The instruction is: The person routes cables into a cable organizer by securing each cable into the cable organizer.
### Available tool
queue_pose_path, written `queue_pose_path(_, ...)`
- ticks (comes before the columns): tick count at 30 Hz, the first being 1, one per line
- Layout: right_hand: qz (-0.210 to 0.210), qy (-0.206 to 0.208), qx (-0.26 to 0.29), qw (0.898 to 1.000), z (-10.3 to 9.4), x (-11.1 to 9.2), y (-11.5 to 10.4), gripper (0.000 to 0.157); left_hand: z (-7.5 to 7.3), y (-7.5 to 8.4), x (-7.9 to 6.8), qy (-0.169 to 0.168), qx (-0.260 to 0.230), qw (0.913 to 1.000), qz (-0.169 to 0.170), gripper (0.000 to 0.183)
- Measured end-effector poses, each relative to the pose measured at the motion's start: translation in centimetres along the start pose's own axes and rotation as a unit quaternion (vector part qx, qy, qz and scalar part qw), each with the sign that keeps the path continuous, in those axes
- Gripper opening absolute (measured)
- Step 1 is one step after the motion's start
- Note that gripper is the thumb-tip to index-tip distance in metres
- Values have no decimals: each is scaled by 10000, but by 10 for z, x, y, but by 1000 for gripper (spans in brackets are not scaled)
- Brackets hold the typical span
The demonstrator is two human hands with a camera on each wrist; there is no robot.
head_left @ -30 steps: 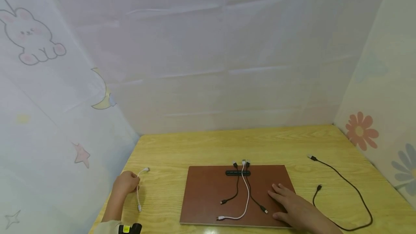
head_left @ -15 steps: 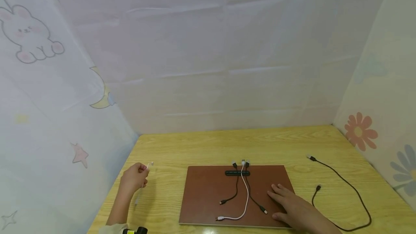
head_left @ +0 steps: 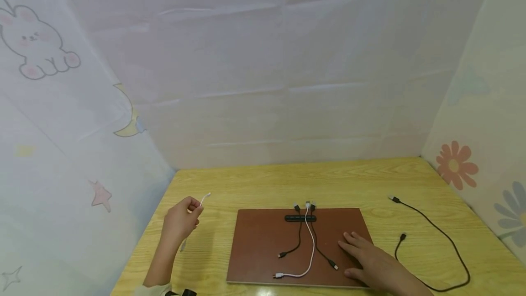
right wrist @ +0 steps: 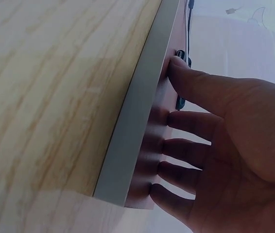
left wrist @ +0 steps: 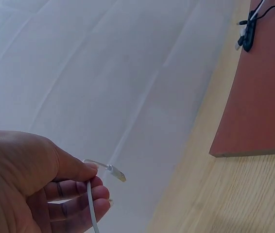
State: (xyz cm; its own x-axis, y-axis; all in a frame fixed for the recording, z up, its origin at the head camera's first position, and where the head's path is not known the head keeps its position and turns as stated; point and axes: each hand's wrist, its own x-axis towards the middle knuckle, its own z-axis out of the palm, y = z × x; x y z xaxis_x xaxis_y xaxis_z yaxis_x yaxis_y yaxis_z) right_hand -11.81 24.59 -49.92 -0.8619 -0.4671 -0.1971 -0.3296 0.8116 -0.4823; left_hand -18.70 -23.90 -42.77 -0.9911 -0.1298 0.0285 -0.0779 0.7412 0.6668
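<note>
My left hand (head_left: 181,219) pinches a short white USB cable (left wrist: 92,206) between thumb and fingers, held above the table at the left. One plug of this cable sticks out past the fingertips, and its other end hangs below the hand. My right hand (head_left: 371,261) rests on the right part of a reddish-brown board (head_left: 255,245), fingers spread and fingertips touching its surface. On the board's far edge sits a black cable clip strip (head_left: 292,218). Two short black cables (head_left: 322,252) and a white cable (head_left: 314,245) run through the strip, their lower ends lying on the board.
A longer black cable (head_left: 445,236) lies curved on the wooden table (head_left: 213,186) to the right of the board. Printed cloth walls (head_left: 263,104) enclose the table at the back and both sides.
My left hand has lifted the short white cable off the table and carried it to the right and slightly farther away. The right hand stays on the board.
</note>
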Motion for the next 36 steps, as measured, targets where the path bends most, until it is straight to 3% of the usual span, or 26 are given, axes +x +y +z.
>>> queue_pose_path(5,21,-17,1,10000,0,1,0,73,6,12,-2,127,141,9996,192,11)
queue_pose_path(16,71,-78,58,9999,-1,1,0,74,21,39,-10,115,-66,9989,454,8)
queue_pose_path(36,63,-92,100,9999,-2,0,-1,75,46,62,-18,-18,-291,9944,1018,6)
